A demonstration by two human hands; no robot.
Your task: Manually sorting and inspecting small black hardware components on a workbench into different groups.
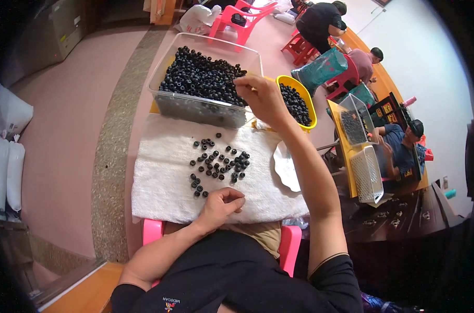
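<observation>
My right hand [266,100] is raised over the right end of a clear plastic bin [195,101], its fingers pinched. Whether a piece is between the fingertips cannot be made out. Small black ring-shaped pieces [200,73] fill much of the bin. On the white towel [161,180] in front of me, several loose black pieces [211,166] lie scattered and clustered. My left hand [221,207] rests at the towel's near edge, just below these pieces. Its fingers curl toward the thumb, and what they may hold is hidden.
A yellow basin [313,112] of black pieces stands right of the bin. Beside my right forearm lies a white scalloped dish [285,166]. Farther right, a person [396,151] sits by another clear bin [354,128] and a white basket [366,175]. Pink chairs [242,21] stand behind.
</observation>
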